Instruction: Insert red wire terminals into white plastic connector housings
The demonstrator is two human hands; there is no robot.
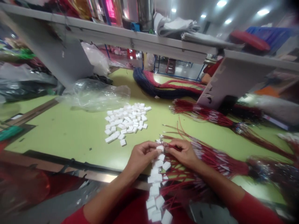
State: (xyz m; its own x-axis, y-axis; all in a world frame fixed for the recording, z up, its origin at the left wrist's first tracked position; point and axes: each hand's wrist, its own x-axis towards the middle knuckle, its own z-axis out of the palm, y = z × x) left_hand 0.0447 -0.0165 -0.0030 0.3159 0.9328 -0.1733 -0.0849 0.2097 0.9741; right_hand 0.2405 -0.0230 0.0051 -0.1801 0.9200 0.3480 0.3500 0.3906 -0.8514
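My left hand [144, 154] pinches a white plastic connector housing [160, 148] at the table's front edge. Close against it, my right hand [183, 151] has thumb and forefinger pressed together on a red wire [171, 145] whose tip meets the housing; whether it is inserted I cannot tell. Below my hands hangs a column of white housings [154, 189] with red wires running off to the right. Beyond my left hand lies a loose pile of white housings [127, 119]. A bundle of red wires [217, 158] spreads out behind my right hand.
The green table [70, 133] also carries a clear plastic bag [95, 93], a second red wire bundle [205, 113] and a long hank of dark blue and red wire [149, 82]. A grey shelf [126, 37] crosses over the back, on upright panels [235, 77].
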